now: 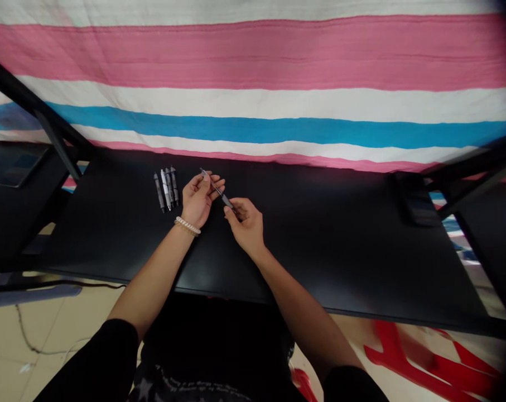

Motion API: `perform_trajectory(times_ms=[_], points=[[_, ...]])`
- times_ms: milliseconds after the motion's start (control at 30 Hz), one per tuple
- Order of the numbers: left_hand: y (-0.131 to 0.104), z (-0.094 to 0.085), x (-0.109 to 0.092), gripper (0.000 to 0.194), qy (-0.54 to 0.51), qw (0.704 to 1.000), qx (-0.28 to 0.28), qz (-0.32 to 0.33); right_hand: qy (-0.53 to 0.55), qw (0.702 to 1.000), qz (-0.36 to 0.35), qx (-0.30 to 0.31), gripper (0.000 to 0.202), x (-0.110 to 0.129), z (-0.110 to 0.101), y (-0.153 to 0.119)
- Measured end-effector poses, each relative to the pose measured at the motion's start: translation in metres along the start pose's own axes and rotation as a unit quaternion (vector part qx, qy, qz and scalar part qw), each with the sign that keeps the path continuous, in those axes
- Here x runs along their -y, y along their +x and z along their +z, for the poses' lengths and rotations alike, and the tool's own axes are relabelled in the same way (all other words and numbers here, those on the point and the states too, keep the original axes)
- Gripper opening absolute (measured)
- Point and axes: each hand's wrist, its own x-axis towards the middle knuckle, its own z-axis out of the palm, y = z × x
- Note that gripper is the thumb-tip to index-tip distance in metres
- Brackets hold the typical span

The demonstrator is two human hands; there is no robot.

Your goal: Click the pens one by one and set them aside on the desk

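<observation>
Both my hands hold one slim pen (217,190) tilted above the black table. My left hand (197,200), palm turned up, pinches its upper left end between thumb and fingers. At the pen's dark lower right end, my right hand (246,223) has its thumb and fingers closed round it. Left of my left hand, several pens lie side by side on the table, among them a white pen (165,187) and a grey pen (158,192) set slightly apart at the left.
The black table (328,240) stands against a striped cloth (253,56). A dark phone-like object (415,198) lies at the table's right end, near a black metal frame (56,134) seen also at left. Red plastic stools (428,357) stand below right.
</observation>
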Motion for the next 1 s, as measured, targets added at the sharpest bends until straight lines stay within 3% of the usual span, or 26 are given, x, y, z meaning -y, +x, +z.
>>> perform_trajectory(times_ms=[200,400,533,667,767,867,1000], points=[[0.000,0.001,-0.002,0.011,-0.003,1.000,-0.018,-0.001,-0.029,0.999,-0.014,-0.015,0.033,0.001,-0.002,0.000],[0.000,0.002,-0.003,0.011,-0.019,1.000,-0.003,-0.005,-0.030,0.999,-0.001,0.017,0.042,0.000,-0.004,0.001],[0.000,0.002,-0.006,0.009,-0.017,0.999,0.017,-0.025,0.011,0.996,0.058,0.071,0.058,0.003,-0.004,0.002],[0.000,0.002,-0.010,0.006,-0.028,0.999,0.015,-0.033,-0.007,0.998,0.011,0.058,0.046,0.004,-0.004,0.002],[0.000,0.003,-0.011,0.003,-0.057,0.998,0.016,-0.035,-0.029,0.995,0.020,0.092,0.047,0.004,-0.006,0.001],[-0.001,0.006,-0.017,0.009,-0.103,0.993,0.017,-0.055,-0.041,0.989,0.030,0.137,0.050,0.005,-0.007,0.000],[-0.002,0.004,-0.034,0.043,-0.168,0.978,0.016,-0.124,-0.066,0.987,-0.012,0.145,0.044,0.007,-0.007,0.000]])
